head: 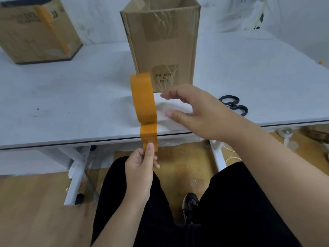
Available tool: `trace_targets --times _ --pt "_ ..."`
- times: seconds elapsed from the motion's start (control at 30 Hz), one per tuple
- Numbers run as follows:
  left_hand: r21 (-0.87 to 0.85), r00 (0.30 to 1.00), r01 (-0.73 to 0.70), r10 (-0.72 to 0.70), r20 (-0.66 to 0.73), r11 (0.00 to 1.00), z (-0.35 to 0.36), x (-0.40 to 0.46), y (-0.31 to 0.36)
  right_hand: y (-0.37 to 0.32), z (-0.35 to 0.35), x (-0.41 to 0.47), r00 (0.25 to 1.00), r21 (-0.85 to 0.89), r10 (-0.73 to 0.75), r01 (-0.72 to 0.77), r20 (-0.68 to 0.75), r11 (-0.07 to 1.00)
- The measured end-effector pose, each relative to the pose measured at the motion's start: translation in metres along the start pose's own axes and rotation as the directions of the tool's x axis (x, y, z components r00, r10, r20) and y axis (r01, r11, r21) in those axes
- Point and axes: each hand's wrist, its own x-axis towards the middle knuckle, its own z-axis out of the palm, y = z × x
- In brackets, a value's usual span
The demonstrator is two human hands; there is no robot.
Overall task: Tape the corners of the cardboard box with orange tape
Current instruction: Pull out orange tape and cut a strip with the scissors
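An open-topped cardboard box [165,50] stands upright on the white table [71,97], with old clear tape on its front face. In front of it an orange tape roll [143,98] is seen edge-on in the air. A short strip runs from the roll down to my left hand [142,170], which pinches the strip's free end between thumb and fingers below the table edge. My right hand [192,113] hovers just right of the roll, thumb and fingers spread, with a small gap to it.
A second cardboard box [35,32] with an orange tape strip down its corner sits at the back left. Black scissors [234,105] lie on the table to the right of my right hand. My legs and the wooden floor are below.
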Motion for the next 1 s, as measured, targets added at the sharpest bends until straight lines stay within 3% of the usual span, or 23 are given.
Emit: trace_targets --times 0.17,0.23,0.37,0.57,0.7,1.0 --pt "0.012 1.0 0.027 -0.026 -0.005 1.0 0.0 -0.004 0.001 0.033 -0.045 -0.016 0.982 -0.373 0.175 -0.186 -0.065 0.909" --pt "0.013 0.999 0.032 -0.031 -0.005 0.999 -0.001 -0.006 0.001 0.042 -0.056 -0.022 0.965 -0.442 0.258 -0.253 -0.051 0.861" --pt "0.008 0.999 0.037 -0.037 0.011 0.999 -0.002 -0.008 0.002 0.047 -0.069 -0.025 0.932 -0.4 0.362 -0.336 -0.011 0.853" --pt "-0.008 0.998 0.042 -0.042 0.045 0.999 -0.005 -0.008 0.002 0.052 -0.081 -0.026 0.918 -0.387 0.394 -0.35 0.038 0.853" --pt "-0.069 0.995 0.08 -0.075 0.071 0.994 -0.006 -0.01 0.002 0.061 -0.086 -0.028 0.929 -0.49 0.368 -0.31 0.025 0.815" --pt "-0.247 0.985 0.141 -0.112 0.127 0.959 -0.002 -0.014 0.001 0.048 -0.093 -0.051 0.955 -0.45 0.278 -0.204 0.104 0.869"
